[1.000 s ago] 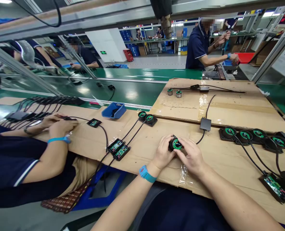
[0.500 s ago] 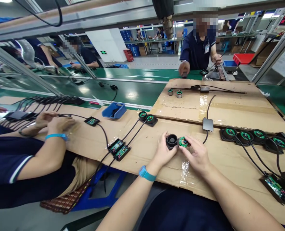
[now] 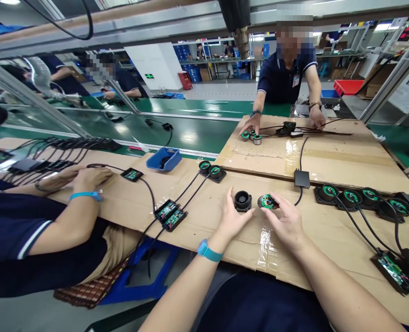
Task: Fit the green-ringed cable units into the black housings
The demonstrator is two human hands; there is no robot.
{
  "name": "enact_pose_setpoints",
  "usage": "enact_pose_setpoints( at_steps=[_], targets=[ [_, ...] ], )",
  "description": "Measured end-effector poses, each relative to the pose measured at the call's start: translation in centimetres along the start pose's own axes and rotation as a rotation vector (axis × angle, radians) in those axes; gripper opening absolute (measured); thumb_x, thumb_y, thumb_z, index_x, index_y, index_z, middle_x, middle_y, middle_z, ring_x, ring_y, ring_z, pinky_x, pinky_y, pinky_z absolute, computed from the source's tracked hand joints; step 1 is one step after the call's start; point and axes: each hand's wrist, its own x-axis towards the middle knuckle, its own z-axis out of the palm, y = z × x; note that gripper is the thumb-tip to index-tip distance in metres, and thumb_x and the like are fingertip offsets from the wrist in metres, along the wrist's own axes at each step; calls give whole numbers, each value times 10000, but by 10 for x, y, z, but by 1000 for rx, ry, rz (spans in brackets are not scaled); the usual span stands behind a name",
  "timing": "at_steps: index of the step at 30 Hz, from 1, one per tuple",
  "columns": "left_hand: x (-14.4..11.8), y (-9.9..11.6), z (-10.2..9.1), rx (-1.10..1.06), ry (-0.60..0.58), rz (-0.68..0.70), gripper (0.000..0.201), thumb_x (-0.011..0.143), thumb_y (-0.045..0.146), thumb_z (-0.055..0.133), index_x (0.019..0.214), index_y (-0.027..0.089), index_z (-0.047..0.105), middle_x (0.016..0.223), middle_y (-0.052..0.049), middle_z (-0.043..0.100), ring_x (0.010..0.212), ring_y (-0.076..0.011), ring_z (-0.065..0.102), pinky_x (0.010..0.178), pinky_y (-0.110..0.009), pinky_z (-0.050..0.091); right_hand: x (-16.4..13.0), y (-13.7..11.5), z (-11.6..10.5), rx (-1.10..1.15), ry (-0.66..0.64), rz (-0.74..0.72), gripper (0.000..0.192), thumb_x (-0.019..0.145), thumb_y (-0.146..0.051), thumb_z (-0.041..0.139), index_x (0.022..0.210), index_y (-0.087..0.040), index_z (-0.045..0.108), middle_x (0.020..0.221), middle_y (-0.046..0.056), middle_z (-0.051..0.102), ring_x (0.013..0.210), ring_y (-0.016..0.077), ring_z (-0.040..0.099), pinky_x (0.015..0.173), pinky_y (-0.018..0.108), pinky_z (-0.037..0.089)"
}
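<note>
Spreading wide, the left hand (image 3: 232,220) had loosened around the black housing (image 3: 242,201), which sat within its curve on the cardboard-covered counter (image 3: 204,219); contact was unclear. The right hand (image 3: 289,220) pinched the green-ringed unit (image 3: 267,201), now farther off, so the two parts stood separate. Opposite, a co-worker's hand (image 3: 253,123) had reached some similar units (image 3: 257,139).

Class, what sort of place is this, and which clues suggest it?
Probably an electronics assembly workshop, judging by round green circuit boards, a long green work surface and navy-shirted co-workers.
</note>
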Motion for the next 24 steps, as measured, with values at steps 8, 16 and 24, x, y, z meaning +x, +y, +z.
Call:
enact_pose_setpoints(
  at_steps=[8,16,24],
  targets=[
    [3,5,5,-74,-52,151,463,821,280,739,1237,217,545,1286,-120,603,1249,-293,563,1097,-528,459,-2,-7,2,43,-17,-53,438,902,-296,699,1323,-204,620,1194,123,700,1092,265,677,975,442,573],
    [-8,11,0,-76,-150,366,496,878,280,664,1340,201,503,1394,-160,535,1333,-291,510,1131,-526,461,-7,-12,13,57,-98,-137,493,920,-272,676,1392,-210,546,1229,120,684,1122,254,660,1001,434,554],
    [-9,11,3,-62,-161,381,540,822,150,626,1345,202,502,1378,-147,550,1314,-292,529,1118,-529,483,-10,-11,19,-17,-143,-131,413,937,-255,630,1343,-198,579,1188,129,695,1068,264,670,942,463,565]
  ],
)
